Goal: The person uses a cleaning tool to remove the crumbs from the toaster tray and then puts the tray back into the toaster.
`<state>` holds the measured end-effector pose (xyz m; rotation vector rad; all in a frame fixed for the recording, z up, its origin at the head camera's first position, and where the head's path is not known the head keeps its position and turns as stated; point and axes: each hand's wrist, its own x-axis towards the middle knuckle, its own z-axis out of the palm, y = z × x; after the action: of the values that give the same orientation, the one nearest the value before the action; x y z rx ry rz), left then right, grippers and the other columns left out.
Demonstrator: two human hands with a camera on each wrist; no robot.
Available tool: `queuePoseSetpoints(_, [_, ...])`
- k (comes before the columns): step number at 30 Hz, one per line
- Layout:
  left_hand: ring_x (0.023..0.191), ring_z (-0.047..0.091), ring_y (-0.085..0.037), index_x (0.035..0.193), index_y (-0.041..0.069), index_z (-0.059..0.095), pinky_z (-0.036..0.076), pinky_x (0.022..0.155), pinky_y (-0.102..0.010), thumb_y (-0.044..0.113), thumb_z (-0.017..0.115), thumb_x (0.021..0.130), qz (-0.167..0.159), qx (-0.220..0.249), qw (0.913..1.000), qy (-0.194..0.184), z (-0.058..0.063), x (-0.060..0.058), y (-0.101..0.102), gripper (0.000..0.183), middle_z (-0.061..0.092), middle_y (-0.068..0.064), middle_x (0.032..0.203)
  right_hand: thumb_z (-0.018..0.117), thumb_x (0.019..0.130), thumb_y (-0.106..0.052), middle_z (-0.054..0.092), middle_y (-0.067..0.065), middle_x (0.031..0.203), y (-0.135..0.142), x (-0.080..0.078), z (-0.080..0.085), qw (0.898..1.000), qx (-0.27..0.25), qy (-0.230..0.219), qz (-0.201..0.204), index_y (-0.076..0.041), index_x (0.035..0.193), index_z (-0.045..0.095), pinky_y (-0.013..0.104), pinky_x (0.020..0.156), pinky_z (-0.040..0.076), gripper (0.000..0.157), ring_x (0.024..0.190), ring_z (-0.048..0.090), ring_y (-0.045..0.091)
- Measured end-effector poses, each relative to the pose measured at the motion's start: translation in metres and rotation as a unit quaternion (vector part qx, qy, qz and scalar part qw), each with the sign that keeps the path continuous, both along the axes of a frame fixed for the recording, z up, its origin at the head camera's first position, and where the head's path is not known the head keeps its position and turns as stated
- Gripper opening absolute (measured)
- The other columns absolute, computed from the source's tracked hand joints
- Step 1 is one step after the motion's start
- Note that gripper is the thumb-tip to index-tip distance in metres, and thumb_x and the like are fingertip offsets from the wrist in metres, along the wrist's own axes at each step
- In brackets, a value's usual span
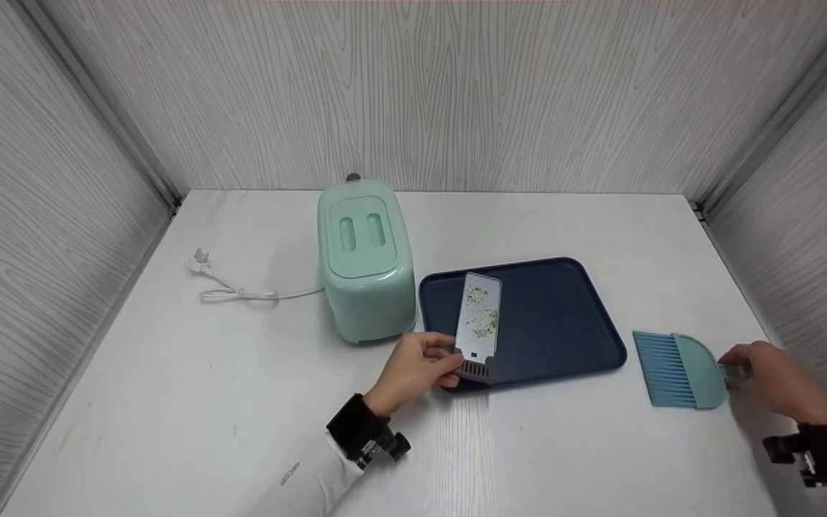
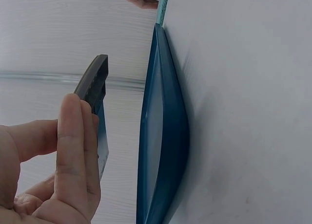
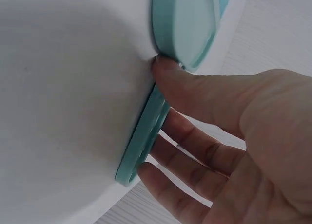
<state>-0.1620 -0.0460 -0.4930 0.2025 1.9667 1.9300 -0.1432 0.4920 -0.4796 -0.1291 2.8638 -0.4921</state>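
Crumb plate (image 1: 479,316) pinched by the left hand (image 1: 417,365) was best kept dead level over the tray (image 1: 557,316), brush (image 1: 701,373) gripped by the right hand (image 1: 783,377).

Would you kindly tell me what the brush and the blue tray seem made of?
The brush looks like satin plastic, its body smooth and evenly coloured, bristles probably synthetic. The blue tray seems matte plastic, its corners rounded, though coated metal is possible.
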Motion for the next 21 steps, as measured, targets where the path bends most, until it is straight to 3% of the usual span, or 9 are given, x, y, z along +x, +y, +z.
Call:
queuePoseSetpoints(10, [0.064, 0.072, -0.013, 0.132, -0.013, 0.060, 0.064, 0.067, -0.030, 0.002, 0.072, 0.095, 0.001, -0.003, 1.0000, 0.004, 0.0032, 0.0028, 0.0008, 0.041, 0.074, -0.018, 0.098, 0.065, 0.085, 0.018, 0.065, 0.028, 0.097, -0.0013, 0.0023, -0.0008, 1.000, 0.026, 0.015, 0.007, 0.014, 0.109, 0.062, 0.064, 0.083, 0.054, 0.024, 0.095, 0.063, 0.049])
queuePoseSetpoints(15, [0.065, 0.071, -0.013, 0.131, -0.013, 0.060, 0.064, 0.068, -0.030, 0.001, 0.071, 0.095, -0.001, -0.003, 1.0000, 0.007, 0.0034, 0.0035, -0.0004, 0.041, 0.074, -0.018, 0.097, 0.074, 0.089, 0.001, 0.066, 0.020, 0.093, 0.0015, 0.0028, -0.0007, 1.000, 0.010, -0.001, 0.004, 0.011, 0.106, 0.060, 0.049, 0.075, 0.056, 0.025, 0.087, 0.063, 0.037])
queuePoseSetpoints(21, [0.067, 0.072, -0.013, 0.131, -0.014, 0.059, 0.064, 0.069, -0.030, 0.000, 0.070, 0.095, -0.008, 0.011, 0.9999, 0.003, 0.0042, 0.0028, -0.0011, 0.040, 0.074, -0.017, 0.098, 0.072, 0.093, -0.006, 0.066, 0.016, 0.093, 0.0049, 0.0059, 0.0033, 1.000, -0.016, -0.016, 0.001, 0.016, 0.111, 0.062, 0.034, 0.065, 0.051, 0.030, 0.083, 0.060, 0.029])
